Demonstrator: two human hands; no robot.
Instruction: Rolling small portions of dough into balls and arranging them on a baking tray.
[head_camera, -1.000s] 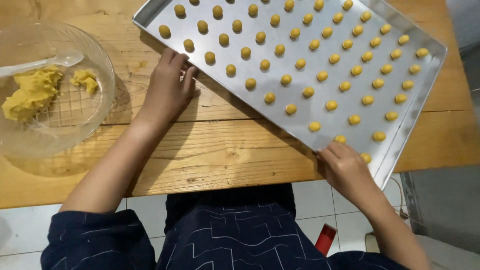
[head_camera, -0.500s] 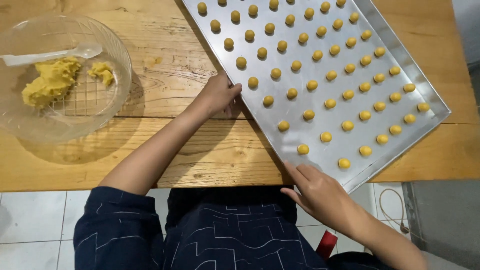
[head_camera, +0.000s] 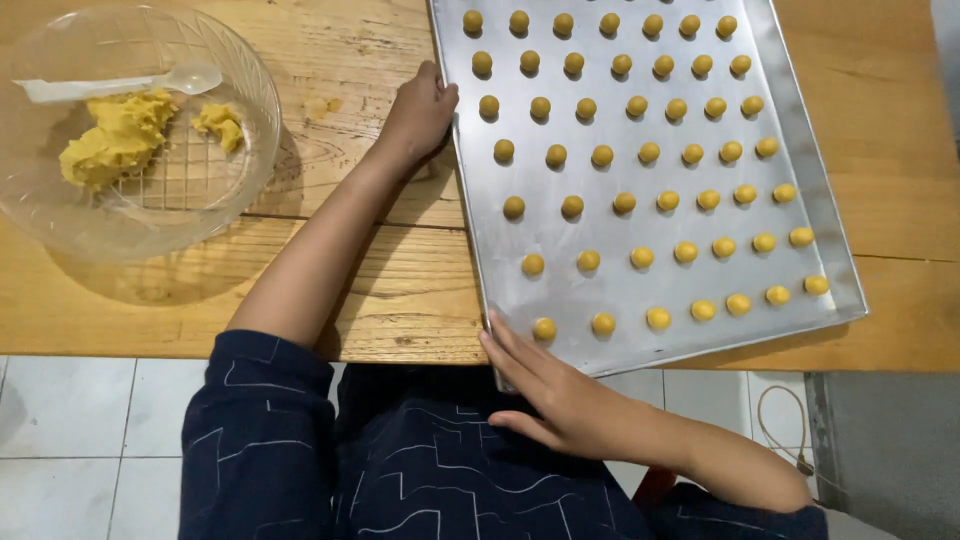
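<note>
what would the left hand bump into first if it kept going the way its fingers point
The left hand already grips the left rim of the metal tray, fingers pointing right. Going straight on, it would likely meet the nearest dough ball in the tray's left column, though height above the balls is unclear.

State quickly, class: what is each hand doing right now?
Left hand: curled against the left edge of the metal tray.
Right hand: open, fingers flat on the tray's near corner.
</note>
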